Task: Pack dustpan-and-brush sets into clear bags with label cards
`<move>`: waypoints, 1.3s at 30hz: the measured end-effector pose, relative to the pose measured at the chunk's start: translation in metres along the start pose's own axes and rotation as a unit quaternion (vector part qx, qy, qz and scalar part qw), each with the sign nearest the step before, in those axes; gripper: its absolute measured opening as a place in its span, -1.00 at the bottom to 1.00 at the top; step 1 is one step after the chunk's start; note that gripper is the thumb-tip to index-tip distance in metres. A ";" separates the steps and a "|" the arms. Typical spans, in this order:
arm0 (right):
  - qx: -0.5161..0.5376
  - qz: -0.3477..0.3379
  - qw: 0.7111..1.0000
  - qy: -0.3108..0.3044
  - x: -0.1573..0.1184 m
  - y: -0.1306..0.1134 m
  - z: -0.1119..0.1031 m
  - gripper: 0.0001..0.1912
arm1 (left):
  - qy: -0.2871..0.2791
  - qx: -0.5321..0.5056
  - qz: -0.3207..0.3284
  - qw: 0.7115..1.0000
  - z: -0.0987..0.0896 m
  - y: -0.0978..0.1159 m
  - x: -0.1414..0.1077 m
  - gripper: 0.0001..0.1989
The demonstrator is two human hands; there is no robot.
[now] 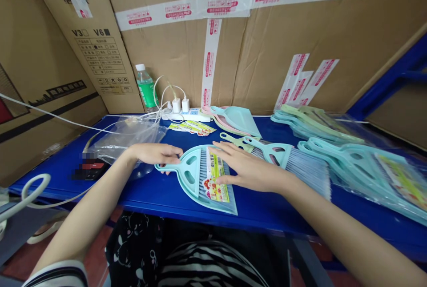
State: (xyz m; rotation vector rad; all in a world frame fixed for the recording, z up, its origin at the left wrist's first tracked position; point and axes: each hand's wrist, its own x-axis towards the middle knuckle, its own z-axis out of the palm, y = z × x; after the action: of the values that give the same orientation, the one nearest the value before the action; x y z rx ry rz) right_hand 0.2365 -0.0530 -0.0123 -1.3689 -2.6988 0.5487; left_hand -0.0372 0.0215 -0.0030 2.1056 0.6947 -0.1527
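A light-blue dustpan [216, 208] lies on the blue table in front of me, with a matching hand brush [191, 175] laid in it. My left hand [159, 153] curls its fingers round the handle end of the pair. On the brush's bristles rests a yellow-green printed label card [218, 180]. My right hand [245, 169] reaches over the card from the right, fingers stretched out and touching its upper right part. Just beyond that hand lie a loose light-blue brush [305, 167] and a green brush handle [235, 139].
Bagged dustpan sets [360, 167] lie at the right. Stacked pink and blue dustpans [238, 118] sit at the back, beside more label cards [193, 128]. A power strip [196, 116] with chargers, a bottle [146, 89], a plastic bag [123, 138] and cables occupy the left. Cardboard [173, 51] walls the back.
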 end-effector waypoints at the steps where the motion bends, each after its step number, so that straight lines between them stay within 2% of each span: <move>1: -0.014 0.004 1.000 0.013 0.001 0.000 0.001 -0.14 | -0.001 0.001 0.000 1.000 0.000 0.000 0.000 -0.68; 9: -0.110 -0.006 0.989 0.095 0.009 0.003 0.010 -0.29 | -0.006 -0.016 0.019 1.000 0.000 -0.002 -0.001 -0.65; 14: -0.149 -0.002 0.983 0.110 0.014 -0.003 0.007 -0.37 | -0.009 -0.010 0.009 1.000 0.000 -0.004 -0.002 -0.64; 20: -0.168 0.027 0.981 0.098 0.015 -0.010 0.005 -0.43 | 0.004 0.003 -0.005 1.000 0.001 -0.001 -0.003 -0.64; 31: -0.180 0.026 0.973 0.141 0.011 0.006 0.008 -0.47 | 0.001 -0.003 0.011 1.000 0.001 0.000 -0.002 -0.64; 39: -0.185 0.026 0.970 0.153 0.010 0.008 0.011 -0.46 | -0.001 -0.005 0.007 1.000 0.001 0.002 -0.002 -0.64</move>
State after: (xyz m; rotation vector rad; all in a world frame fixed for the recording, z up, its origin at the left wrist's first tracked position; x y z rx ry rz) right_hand 0.2348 -0.0439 -0.0263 -1.4597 -2.5949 -0.1687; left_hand -0.0374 0.0194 -0.0012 2.1008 0.6781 -0.1424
